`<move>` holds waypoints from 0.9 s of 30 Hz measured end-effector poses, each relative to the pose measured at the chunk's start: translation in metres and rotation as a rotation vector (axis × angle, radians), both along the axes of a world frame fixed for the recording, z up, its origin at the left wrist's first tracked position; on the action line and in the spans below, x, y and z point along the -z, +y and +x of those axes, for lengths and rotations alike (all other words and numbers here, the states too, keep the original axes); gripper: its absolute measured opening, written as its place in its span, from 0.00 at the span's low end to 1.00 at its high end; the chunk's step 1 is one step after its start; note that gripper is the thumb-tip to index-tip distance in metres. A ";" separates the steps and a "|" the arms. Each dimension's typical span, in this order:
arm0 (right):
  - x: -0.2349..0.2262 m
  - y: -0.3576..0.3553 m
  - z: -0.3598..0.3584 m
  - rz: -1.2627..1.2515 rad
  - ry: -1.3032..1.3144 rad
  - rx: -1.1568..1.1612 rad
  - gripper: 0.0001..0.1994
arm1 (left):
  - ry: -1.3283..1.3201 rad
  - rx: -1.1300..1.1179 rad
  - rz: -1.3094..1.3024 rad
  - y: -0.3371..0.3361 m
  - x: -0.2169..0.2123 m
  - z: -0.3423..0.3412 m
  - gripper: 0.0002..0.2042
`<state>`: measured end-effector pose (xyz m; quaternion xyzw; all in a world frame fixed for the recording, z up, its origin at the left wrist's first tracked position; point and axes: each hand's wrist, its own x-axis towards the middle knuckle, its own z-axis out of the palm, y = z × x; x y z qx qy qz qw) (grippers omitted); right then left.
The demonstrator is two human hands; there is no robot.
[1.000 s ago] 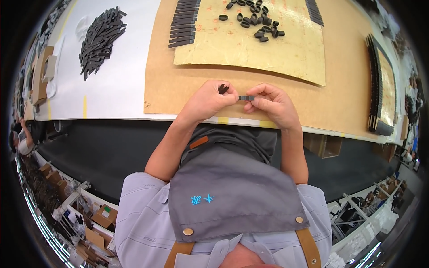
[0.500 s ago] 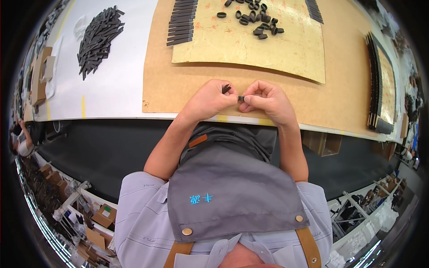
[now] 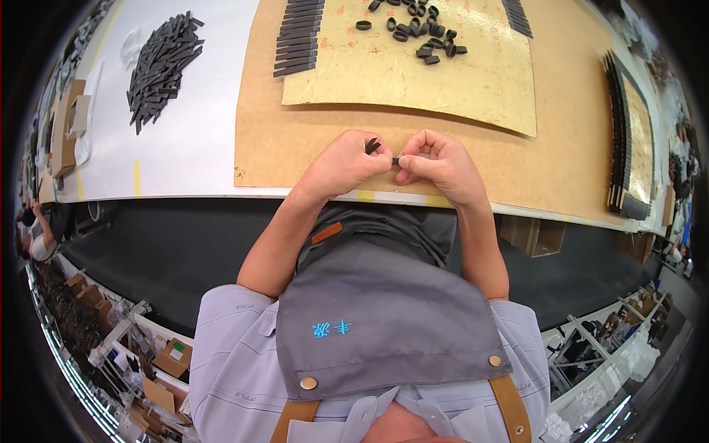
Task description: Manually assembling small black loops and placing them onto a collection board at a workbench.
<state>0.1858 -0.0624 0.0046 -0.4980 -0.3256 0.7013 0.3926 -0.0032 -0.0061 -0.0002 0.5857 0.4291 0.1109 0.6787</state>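
Note:
Over the near edge of the tan board, my left hand (image 3: 346, 164) and my right hand (image 3: 443, 164) meet with fingers closed. Between their fingertips is a small black strip (image 3: 396, 161), pinched from both sides and mostly covered by the fingers. Further dark strip ends (image 3: 372, 146) stick up from the curled fingers of my left hand. Beyond my hands lies a yellowish sheet (image 3: 340, 92) carrying several small black loops (image 3: 425, 29). A row of flat black strips (image 3: 297, 44) lines its left edge.
A heap of loose black strips (image 3: 166, 70) lies on the white tabletop (image 3: 199, 140) at left. Stacked boards edged with strips (image 3: 628, 140) stand at the right end. More strips (image 3: 517, 18) lie at the sheet's far right corner. Cardboard boxes (image 3: 68, 125) sit at the far left.
Both hands stay in nearly the same place, still pinching the strip. Slightly less of it shows between the fingertips now.

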 end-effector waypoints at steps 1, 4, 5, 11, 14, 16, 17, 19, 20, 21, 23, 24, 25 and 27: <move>0.000 0.000 0.000 -0.001 0.005 0.001 0.05 | 0.000 0.000 0.003 0.000 0.000 0.000 0.07; -0.001 0.000 0.000 -0.003 0.003 0.000 0.05 | -0.005 -0.002 0.005 0.000 0.000 0.000 0.08; -0.001 0.000 -0.001 -0.002 0.002 0.000 0.05 | -0.005 -0.002 0.006 0.000 0.000 0.000 0.08; -0.001 0.000 -0.001 -0.001 0.003 0.006 0.05 | -0.003 0.003 0.023 0.000 0.001 -0.001 0.08; -0.001 0.000 -0.002 0.001 0.000 0.007 0.05 | -0.001 0.013 0.015 0.000 -0.001 0.000 0.08; -0.001 0.000 -0.002 -0.005 -0.009 0.006 0.05 | -0.004 0.012 0.016 0.000 -0.001 0.000 0.08; -0.001 0.000 -0.002 -0.005 -0.009 0.006 0.05 | -0.005 0.012 0.016 0.000 -0.001 0.000 0.08; -0.001 0.000 -0.002 -0.006 -0.012 0.006 0.05 | -0.007 0.012 0.012 -0.001 0.000 -0.001 0.08; -0.001 0.000 -0.002 -0.007 -0.012 0.006 0.05 | -0.007 0.012 0.011 -0.001 0.000 -0.001 0.08; -0.001 0.000 -0.003 -0.008 -0.013 0.007 0.05 | -0.004 0.012 0.010 0.000 0.000 -0.001 0.08; -0.002 0.000 -0.003 -0.009 -0.015 0.007 0.05 | -0.001 0.011 0.009 0.000 0.000 -0.001 0.08; -0.002 0.000 -0.003 -0.008 -0.018 0.006 0.05 | 0.000 0.012 0.006 0.000 0.000 -0.001 0.08; -0.002 0.000 -0.003 -0.007 -0.020 0.006 0.05 | 0.001 0.013 0.003 0.000 0.001 -0.001 0.08; -0.002 0.000 -0.004 -0.004 -0.024 0.006 0.05 | 0.004 0.013 0.009 -0.001 0.000 -0.001 0.08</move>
